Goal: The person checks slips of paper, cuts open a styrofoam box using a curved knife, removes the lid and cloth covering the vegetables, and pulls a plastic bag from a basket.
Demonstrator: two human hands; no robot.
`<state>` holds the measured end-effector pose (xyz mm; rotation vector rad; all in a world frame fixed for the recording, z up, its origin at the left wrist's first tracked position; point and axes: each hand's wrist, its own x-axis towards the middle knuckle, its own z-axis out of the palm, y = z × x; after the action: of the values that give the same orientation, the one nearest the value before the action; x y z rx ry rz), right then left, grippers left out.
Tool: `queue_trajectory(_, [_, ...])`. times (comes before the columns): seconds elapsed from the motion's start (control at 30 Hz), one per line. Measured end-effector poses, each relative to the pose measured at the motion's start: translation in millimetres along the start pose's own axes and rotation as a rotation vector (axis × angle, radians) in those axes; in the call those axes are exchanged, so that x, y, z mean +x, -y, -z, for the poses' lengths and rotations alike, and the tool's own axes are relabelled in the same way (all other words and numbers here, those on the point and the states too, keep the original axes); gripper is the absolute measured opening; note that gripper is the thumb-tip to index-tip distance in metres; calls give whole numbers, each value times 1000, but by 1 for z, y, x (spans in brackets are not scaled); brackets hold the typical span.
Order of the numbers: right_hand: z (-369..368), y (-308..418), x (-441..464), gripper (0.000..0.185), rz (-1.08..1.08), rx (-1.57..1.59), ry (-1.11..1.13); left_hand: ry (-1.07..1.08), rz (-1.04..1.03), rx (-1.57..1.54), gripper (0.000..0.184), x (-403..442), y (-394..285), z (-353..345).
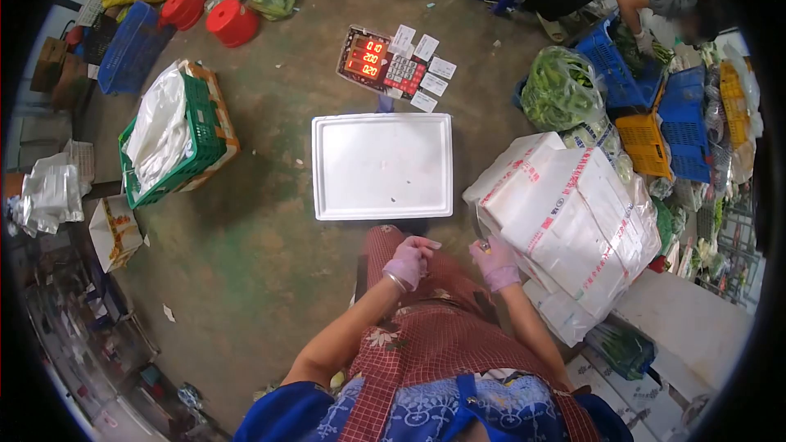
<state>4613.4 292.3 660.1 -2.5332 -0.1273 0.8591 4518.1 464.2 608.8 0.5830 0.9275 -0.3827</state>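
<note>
Rightward, red-printed white bundle (565, 221) juts near right edge of white foam tray (382, 165); slumping, it could shove tray askew. Tray lies before scale display unit (381, 65); knee (382, 240) bumping near edge might upset reading. Left hand (407, 263), right hand (495, 265): fingers bent, cannot tell whether pinching anything. Dark specks (393, 199) toward tray's near edge could soil contents.

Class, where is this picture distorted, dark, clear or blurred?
Head view: wide-angle curvature, with black corners; head view: the scale display glows red but legible, and the white panel has crisp edges; head view: lower-left clutter looks bent and soft.
</note>
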Motion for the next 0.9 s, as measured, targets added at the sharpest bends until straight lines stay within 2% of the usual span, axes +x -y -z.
queue_trajectory(0.03, [-3,-1,0,25,23,-76,-17,-1,24,-23,18,3,-1,-3])
queue_trajectory(0.27, [-12,10,4,25,-134,36,47,81,112,-110,19,17,-20,12])
queue_trajectory(0.5, [-31,22,3,22,-290,69,110,59,141,29,25,35,-26,46])
queue_trajectory(0.6, [-37,25,1,22,-322,99,121,226,215,-86,28,46,-22,66])
queue_trajectory(0.7, [-41,29,0,22,-353,119,134,-4,159,-63,27,48,-22,59])
queue_trajectory(0.8, [-41,39,1,22,-387,151,152,-78,139,-34,29,49,-23,60])
queue_trajectory(0.9, [-39,49,3,23,-405,142,175,-90,-106,-82,34,63,-17,79])
